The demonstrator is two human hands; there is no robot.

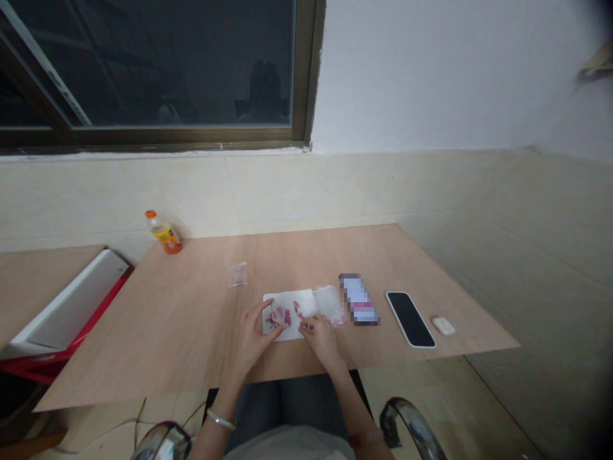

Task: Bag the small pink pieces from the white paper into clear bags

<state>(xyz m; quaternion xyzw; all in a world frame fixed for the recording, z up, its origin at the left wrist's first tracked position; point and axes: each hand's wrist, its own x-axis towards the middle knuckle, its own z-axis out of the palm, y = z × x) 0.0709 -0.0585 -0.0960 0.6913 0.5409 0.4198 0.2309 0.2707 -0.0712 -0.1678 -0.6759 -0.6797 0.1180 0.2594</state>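
A white sheet (299, 298) lies on the table in front of me, with clusters of small dark-pink pieces (297, 308) on it. Over its left part my left hand (253, 332) curves its thumb and index finger around a small pale-pink piece (278, 313), seemingly gripping its edges. My right hand (322, 335) is closed in a pinch at the sheet's lower right. Something tiny and dark shows at those fingertips, too small to name. Just beyond the right hand, a clear plastic bag (328, 299) overlaps the sheet's right side.
Another small clear bag (238, 274) lies farther back. To the right are a phone with a lit, blurred screen (359, 300), a white-edged phone (410, 319) and a white earphone case (443, 326). An orange drink bottle (165, 233) stands at the back left of the wooden table (158, 326).
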